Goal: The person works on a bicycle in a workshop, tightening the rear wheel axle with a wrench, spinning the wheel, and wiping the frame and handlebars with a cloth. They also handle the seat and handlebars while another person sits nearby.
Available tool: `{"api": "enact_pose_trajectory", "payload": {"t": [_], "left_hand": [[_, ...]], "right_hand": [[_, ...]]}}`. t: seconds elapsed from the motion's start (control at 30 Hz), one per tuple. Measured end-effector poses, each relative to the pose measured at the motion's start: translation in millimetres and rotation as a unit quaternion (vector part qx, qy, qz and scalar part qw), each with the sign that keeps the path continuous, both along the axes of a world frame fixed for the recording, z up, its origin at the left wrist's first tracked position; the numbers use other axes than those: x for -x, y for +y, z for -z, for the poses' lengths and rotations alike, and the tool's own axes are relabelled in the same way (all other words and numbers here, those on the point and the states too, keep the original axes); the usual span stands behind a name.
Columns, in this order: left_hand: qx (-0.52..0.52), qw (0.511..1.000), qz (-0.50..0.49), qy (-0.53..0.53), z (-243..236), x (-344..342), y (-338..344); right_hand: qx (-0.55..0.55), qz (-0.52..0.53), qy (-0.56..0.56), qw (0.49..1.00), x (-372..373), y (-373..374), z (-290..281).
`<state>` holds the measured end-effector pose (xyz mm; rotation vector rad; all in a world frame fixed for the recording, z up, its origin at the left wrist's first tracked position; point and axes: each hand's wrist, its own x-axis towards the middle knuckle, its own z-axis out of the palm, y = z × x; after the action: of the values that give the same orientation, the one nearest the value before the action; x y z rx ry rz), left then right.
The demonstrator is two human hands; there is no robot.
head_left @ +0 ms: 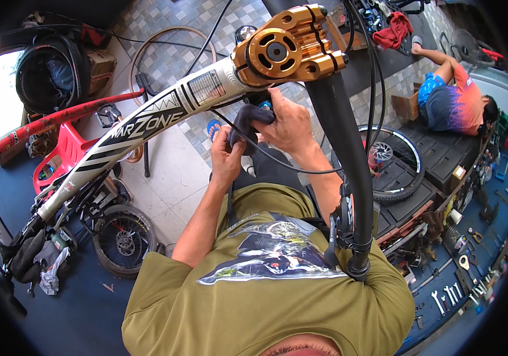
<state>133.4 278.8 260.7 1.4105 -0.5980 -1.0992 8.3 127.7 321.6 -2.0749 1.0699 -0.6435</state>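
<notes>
A dark grey rag (243, 123) is stretched between my two hands, just below the white bicycle frame tube (147, 127). My left hand (228, 157) pinches its lower end. With bent fingers my right hand (291, 123) grips the other end, close under the head of the frame; its fingertips are partly hidden. Above my hands sits a gold stem (286, 50) with a round cap, clamped to the black handlebar (340, 130), which runs down past my right forearm. A thin black cable (289, 161) crosses in front of my wrists.
At left stand a red frame tube (58, 118), a red plastic chair (67, 151), tyres (52, 74) and a small wheel (124, 240). To the right lie a wheel (393, 163) and a blue bench with wrenches (447, 296). Another person (450, 101) sits bent over at far right.
</notes>
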Motion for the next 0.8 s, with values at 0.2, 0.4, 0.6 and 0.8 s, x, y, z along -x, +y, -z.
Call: {"api": "enact_pose_trajectory", "payload": {"t": [0.2,0.4,0.6,0.8], "left_hand": [[-0.006,0.999,0.006,0.032,1.0,-7.0,5.5],[-0.019,0.999,0.037,0.006,0.3,-7.6,5.7],[-0.004,0.986,0.12,-0.113,-8.8,-7.4,-5.0],[-0.022,0.937,0.244,-0.25,-37.3,-10.6,8.2]], "right_hand": [[-0.043,-0.097,-0.025,0.994,28.4,-16.4,13.0],[-0.291,-0.123,-0.071,0.946,45.5,-31.9,12.4],[-0.165,-0.133,0.012,0.977,99.3,-20.0,83.2],[-0.284,-0.047,0.105,0.952,173.8,39.4,78.3]]}}
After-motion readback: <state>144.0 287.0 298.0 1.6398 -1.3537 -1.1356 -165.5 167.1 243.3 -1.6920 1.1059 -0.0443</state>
